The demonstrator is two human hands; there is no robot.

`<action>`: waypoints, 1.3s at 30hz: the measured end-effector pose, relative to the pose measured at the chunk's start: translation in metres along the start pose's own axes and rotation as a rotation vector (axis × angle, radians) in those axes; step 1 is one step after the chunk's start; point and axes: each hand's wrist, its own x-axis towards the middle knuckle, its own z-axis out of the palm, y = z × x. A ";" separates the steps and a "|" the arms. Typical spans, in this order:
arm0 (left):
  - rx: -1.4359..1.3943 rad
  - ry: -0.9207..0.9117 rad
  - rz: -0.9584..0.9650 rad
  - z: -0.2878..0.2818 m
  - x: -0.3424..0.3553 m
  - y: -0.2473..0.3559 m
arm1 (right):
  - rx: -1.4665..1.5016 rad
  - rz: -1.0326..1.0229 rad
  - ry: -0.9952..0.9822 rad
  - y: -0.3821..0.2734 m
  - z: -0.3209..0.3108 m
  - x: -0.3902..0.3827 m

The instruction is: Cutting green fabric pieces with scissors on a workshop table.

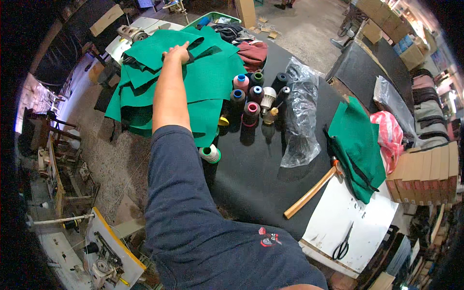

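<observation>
Left hand point(177, 53) on green fabric sheets point(208, 79), far left; sheets spread nearward and right; whether fingers pinch, cannot tell.

Single head-worn fisheye, upright, looking steeply down and forward across a smooth black-topped worktable point(258, 188). Wearer's dark navy cloth shirt point(193, 241) closest, fills lower centre; tabletop mid-range; rough grey concrete floor point(311, 36) beyond, at top. Wide coverage, straight edges bowed, rim dark.
</observation>
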 end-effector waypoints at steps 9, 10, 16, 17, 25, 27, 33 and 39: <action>0.170 0.403 0.146 0.021 0.026 -0.004 | -0.004 0.035 -0.161 0.005 0.024 -0.027; 0.061 0.381 0.086 0.018 0.032 -0.008 | -0.007 0.043 -0.178 0.007 0.025 -0.032; -0.430 0.554 -0.237 -0.043 0.050 -0.074 | -0.043 0.041 -0.290 0.002 0.026 -0.040; -0.374 0.550 -0.218 -0.061 0.046 -0.078 | -0.048 0.034 -0.310 -0.001 0.028 -0.040; 0.103 0.356 0.188 -0.051 0.037 -0.080 | -0.043 -0.049 -0.443 -0.038 0.053 -0.026; 0.156 0.177 0.188 -0.021 0.032 -0.063 | -0.027 -0.056 -0.461 -0.044 0.059 -0.029; 0.105 0.016 0.064 -0.015 0.014 -0.016 | 0.020 -0.027 -0.492 -0.028 0.066 -0.032; -0.100 0.488 0.049 0.009 0.032 -0.057 | 0.080 -0.008 -0.483 -0.005 0.089 -0.044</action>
